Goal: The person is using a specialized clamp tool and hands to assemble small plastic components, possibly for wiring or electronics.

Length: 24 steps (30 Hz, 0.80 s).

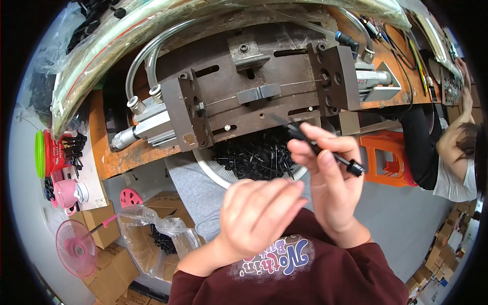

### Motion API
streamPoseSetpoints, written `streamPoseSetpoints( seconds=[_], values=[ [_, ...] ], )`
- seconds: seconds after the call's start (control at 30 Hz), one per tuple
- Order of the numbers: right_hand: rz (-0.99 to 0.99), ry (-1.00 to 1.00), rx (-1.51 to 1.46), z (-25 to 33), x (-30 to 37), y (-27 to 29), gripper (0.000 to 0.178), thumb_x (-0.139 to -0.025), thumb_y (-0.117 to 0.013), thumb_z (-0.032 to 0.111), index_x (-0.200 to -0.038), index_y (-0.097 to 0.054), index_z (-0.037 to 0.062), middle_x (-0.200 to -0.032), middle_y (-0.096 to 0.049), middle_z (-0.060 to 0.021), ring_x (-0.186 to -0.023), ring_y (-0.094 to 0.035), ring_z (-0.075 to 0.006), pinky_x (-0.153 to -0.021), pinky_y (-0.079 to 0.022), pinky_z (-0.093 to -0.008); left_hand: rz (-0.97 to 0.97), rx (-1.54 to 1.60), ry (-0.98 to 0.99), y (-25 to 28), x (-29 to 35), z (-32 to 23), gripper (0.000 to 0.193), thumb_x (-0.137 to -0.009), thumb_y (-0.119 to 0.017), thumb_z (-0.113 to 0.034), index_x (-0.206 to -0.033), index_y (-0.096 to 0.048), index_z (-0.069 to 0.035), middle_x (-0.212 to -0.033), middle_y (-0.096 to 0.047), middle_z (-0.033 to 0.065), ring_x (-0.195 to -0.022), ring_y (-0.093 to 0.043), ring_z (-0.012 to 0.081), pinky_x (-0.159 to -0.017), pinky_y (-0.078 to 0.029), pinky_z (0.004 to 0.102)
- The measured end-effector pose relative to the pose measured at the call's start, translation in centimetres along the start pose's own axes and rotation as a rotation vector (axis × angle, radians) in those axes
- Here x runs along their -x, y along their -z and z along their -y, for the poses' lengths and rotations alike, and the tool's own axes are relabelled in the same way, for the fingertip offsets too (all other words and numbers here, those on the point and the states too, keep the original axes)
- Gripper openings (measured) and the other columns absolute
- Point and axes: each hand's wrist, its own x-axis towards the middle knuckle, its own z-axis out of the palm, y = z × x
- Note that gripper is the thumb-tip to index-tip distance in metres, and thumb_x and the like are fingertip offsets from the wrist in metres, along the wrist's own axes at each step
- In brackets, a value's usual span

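Observation:
Between the thumb and fingers of my right hand (333, 183) is a slim black plastic stick with a thicker round end (355, 168). It tilts up and left, toward the jig, and its far tip is blurred. Lower and to the left, my left hand (262, 213) is closed with its back upward; whatever its fingertips hold, if anything, is hidden. Behind both hands a white basin (207, 165) on my lap holds a heap of thin black plastic parts (249, 155). Farther off stands a brown metal jig (223, 86), with a small grey block (259, 94) at its middle.
Metal air cylinders flank the jig, one on the left (152, 127) and one on the right (373, 79), with clear hoses (147, 48). A plastic-lined box (168, 254) and pink fan (76, 249) stand left. An orange stool (378, 152) and another person (457, 152) are right.

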Motion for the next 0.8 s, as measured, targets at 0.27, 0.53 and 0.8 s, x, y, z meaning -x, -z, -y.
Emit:
streamPoseSetpoints(
  seconds=[0.27, 0.53, 0.8],
  values=[
    [0.045, -0.103, -0.210, -0.9, 0.8, -1.4, 0.017, -0.102, -0.045, 0.005, -0.118, -0.049, -0.0011, -0.134, -0.053, -0.0270, -0.118, -0.061, -0.0373, -0.102, -0.050, -0.0466, -0.090, -0.041, -0.100, -1.2, -2.0, 0.4, 0.050, -0.067, -0.087, -0.007, -0.109, -0.059, -0.005, -0.098, -0.066, 0.0093, -0.074, -0.065, 0.0235, -0.060, -0.052, 0.0305],
    [0.038, 0.176, 0.190, -0.1, -0.6, 0.1, 0.019, -0.102, -0.046, 0.005, -0.117, -0.048, -0.0062, -0.131, -0.052, -0.0317, -0.109, -0.065, -0.0364, -0.093, -0.056, -0.0420, -0.034, -0.013, -0.004, 1.4, -2.0, 0.2, 0.046, -0.066, -0.087, -0.007, -0.109, -0.070, -0.003, -0.101, -0.067, 0.0095, -0.078, -0.066, 0.0224, -0.064, -0.053, 0.0314],
    [0.022, 0.519, 0.493, 1.4, -0.1, 2.8, 0.020, -0.097, -0.053, -0.001, -0.117, -0.048, -0.0024, -0.118, -0.058, -0.0284, -0.079, -0.071, -0.0272, -0.075, -0.060, -0.0345, 0.018, -0.251, -0.011, -0.1, -3.9, 2.9, 0.030, -0.070, -0.080, -0.004, -0.098, -0.070, 0.003, -0.120, -0.066, 0.0196, -0.090, -0.068, 0.0289, -0.077, -0.055, 0.0360]
  ],
)
